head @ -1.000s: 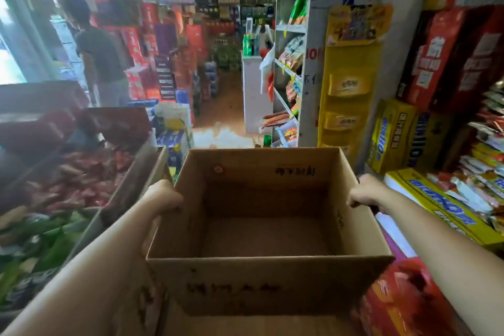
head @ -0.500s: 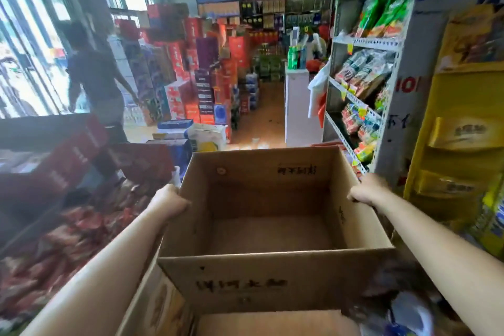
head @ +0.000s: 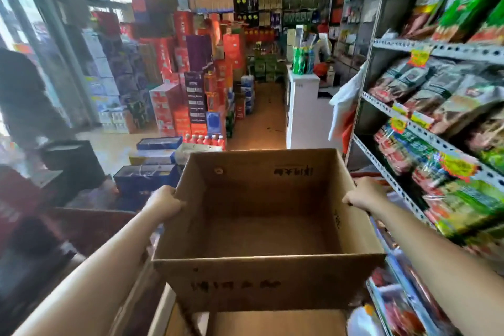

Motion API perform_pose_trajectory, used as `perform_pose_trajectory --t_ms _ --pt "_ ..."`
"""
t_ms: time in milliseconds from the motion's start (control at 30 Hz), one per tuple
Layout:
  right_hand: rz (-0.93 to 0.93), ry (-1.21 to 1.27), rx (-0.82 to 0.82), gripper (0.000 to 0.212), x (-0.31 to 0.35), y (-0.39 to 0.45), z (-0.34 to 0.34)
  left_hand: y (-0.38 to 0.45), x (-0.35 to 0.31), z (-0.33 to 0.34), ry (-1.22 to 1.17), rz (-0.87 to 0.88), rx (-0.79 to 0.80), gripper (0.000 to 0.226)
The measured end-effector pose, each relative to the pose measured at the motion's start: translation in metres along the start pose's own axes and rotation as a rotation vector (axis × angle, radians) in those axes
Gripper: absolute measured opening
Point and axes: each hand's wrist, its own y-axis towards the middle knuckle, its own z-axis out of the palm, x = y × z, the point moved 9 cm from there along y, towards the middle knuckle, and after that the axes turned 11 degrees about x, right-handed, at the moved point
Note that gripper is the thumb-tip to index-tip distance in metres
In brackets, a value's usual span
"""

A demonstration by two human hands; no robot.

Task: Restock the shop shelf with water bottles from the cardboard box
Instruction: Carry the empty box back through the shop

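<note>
- The left hand (head: 166, 203) grips the left wall of the open brown cardboard box (head: 268, 285); the right hand (head: 361, 196) grips the right wall.
- Dark writing on the box's front is too smeared to read.

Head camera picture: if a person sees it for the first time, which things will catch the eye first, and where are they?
First comes the open cardboard box at the centre bottom, with nothing visible inside, gripped by the left hand on its left wall and the right hand on its right wall. Next, the metal shelf of snack packets fills the right side. A tall stack of red cartons stands left of the aisle.
</note>
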Motion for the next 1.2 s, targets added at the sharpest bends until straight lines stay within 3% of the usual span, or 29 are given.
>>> perform_pose_trajectory --t_ms 133,267,433,667,933,1200 --pt "-0.001 -0.016 -0.052 0.038 0.041 0.081 0.001 0.095 -0.021 -0.014 -0.012 0.003 0.017 0.015" --pt "-0.043 -0.058 -0.027 0.018 0.08 0.18 0.008 0.203 -0.035 -0.014 -0.04 0.002 0.039 0.021" --pt "-0.063 -0.053 0.008 0.009 0.135 0.328 0.012 0.345 -0.063 -0.011 0.012 -0.029 0.045 0.019" --pt "-0.049 -0.063 0.023 0.013 0.232 0.529 -0.031 0.543 -0.138 -0.044 0.02 -0.073 0.064 0.024" --pt "-0.092 0.043 -0.027 0.02 0.345 0.768 -0.065 0.795 -0.226 -0.085 0.09 0.033 -0.029 0.034" --pt "-0.081 0.076 -0.058 0.019 0.458 1.007 -0.116 1.058 -0.328 -0.126 0.122 0.081 -0.029 0.02"
